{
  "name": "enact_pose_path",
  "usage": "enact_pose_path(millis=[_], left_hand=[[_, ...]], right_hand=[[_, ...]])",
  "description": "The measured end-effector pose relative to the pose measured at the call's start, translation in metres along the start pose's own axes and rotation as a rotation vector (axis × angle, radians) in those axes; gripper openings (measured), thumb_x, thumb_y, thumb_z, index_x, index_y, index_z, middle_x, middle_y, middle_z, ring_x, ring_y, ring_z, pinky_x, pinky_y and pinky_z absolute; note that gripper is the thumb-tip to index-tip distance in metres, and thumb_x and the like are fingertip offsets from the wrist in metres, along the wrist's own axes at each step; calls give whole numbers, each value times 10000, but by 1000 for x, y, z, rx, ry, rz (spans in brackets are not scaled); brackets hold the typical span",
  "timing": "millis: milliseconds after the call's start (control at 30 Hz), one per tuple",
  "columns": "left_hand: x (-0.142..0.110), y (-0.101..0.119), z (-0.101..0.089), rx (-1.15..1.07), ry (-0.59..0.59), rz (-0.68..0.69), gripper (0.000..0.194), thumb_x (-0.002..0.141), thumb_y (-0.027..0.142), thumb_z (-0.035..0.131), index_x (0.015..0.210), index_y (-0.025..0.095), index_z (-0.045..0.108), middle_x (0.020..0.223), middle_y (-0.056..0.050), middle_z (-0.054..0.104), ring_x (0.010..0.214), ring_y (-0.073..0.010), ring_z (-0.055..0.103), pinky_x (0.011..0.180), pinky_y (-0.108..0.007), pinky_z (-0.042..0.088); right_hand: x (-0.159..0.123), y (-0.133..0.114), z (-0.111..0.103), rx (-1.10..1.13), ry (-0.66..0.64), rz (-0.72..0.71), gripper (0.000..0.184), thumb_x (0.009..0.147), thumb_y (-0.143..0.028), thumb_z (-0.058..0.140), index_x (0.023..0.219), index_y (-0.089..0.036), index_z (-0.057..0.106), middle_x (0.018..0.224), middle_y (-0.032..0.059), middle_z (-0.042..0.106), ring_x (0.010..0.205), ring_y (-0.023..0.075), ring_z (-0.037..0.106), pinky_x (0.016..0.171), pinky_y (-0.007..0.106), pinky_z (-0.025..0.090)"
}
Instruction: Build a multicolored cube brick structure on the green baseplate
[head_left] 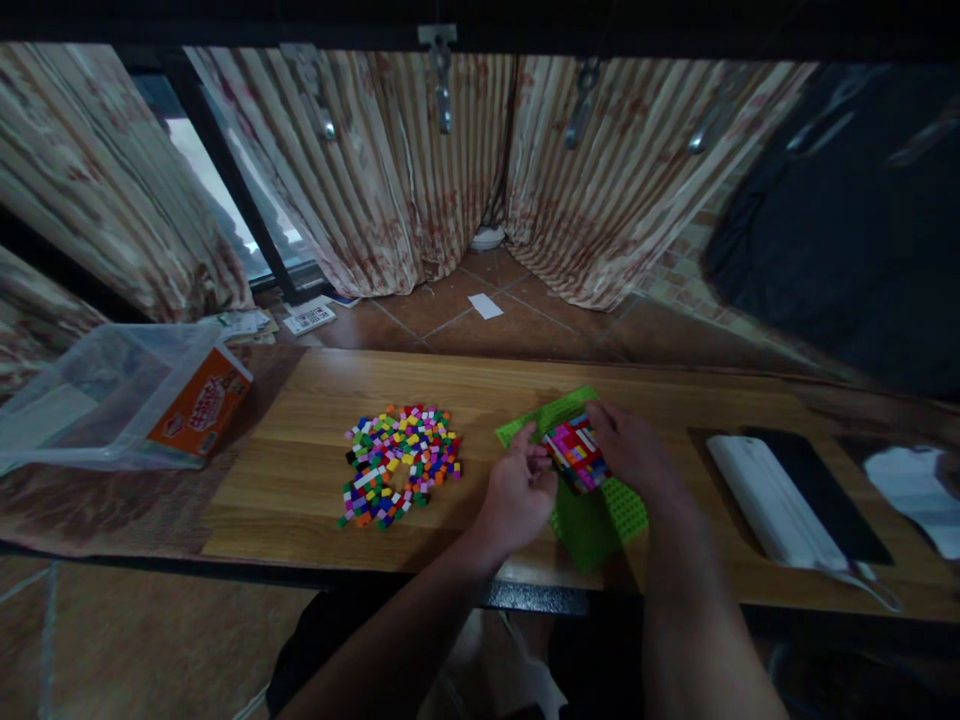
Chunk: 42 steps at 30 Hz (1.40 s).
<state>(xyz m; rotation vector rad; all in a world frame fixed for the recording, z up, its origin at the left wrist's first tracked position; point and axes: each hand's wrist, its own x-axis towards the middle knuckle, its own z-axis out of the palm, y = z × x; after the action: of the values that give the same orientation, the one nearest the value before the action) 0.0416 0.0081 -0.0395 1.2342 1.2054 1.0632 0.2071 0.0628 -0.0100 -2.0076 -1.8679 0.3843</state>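
Note:
A block of multicoloured toy bricks (577, 452), with red, pink, blue and white pieces on its face, is between my two hands over a green studded baseplate (628, 508). My right hand (630, 445) grips the block's right side, with its fingers at the far edge. Curled fingers of my left hand (521, 490) meet the block's left edge; part of their contact is hidden. The baseplate lies at an angle on the wooden table, partly covered by the block and my right forearm. To the left of my hands spreads a pile of small loose bricks (420, 440) in many colours.
A clear plastic bin (120, 440) with an orange label stands at the table's left end. On the right lie a white pouch-like case (776, 500) with a strap, a dark flat item (825, 490) and a white object (911, 485). A dark bar with metal clips crosses overhead.

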Motion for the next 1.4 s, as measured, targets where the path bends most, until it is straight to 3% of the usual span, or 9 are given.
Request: enact_pose_path(millis=[233,500,667,1000,1200,1400], left_hand=[[15,-8,-6,-45,-117,115,851,689,-2,586,1469,201,313,1430,-146,530,1278,-241,549,1094,-469,437],[33,-13,-9,-119,-259,217,898,656,-65,542,1480,187,285,1471,-148,491,1357,-217,484,1160,-408,367],[37,-9,-19,61,-304,319,848,715,-35,539,1499,167,286,1441,-145,531,1321,-219,524,1154,-404,386],[21,5,-24,572,1,186,526,830,61,513,1350,143,515,1152,-115,707,1060,-232,673,981,-377,527],[25,14,-25,589,103,101,439,869,128,515,1304,147,568,975,-77,763,917,-196,717,912,-322,542],[19,15,-26,533,90,86,447,850,79,471,1280,117,585,995,-91,764,893,-187,720,888,-311,555]], right_hand=[[-1,-3,-1,-59,-32,33,428,988,-386,328,991,-202,714,954,125,747,853,252,682,722,327,452],[-2,-8,-6,-151,-33,106,437,967,-402,384,831,-197,745,855,142,749,795,257,687,674,322,437],[-2,-3,-6,-202,-36,129,491,962,-452,385,803,-178,759,822,144,749,767,247,684,649,310,421],[-4,13,-6,-289,-41,153,577,965,-507,339,879,-150,785,837,191,741,792,294,696,679,359,444],[-5,16,3,-227,-60,55,532,953,-450,368,670,-201,744,614,132,691,609,244,660,574,333,423],[-2,19,6,-171,-150,120,509,947,-421,369,565,-227,644,524,90,631,519,223,612,562,336,413]])
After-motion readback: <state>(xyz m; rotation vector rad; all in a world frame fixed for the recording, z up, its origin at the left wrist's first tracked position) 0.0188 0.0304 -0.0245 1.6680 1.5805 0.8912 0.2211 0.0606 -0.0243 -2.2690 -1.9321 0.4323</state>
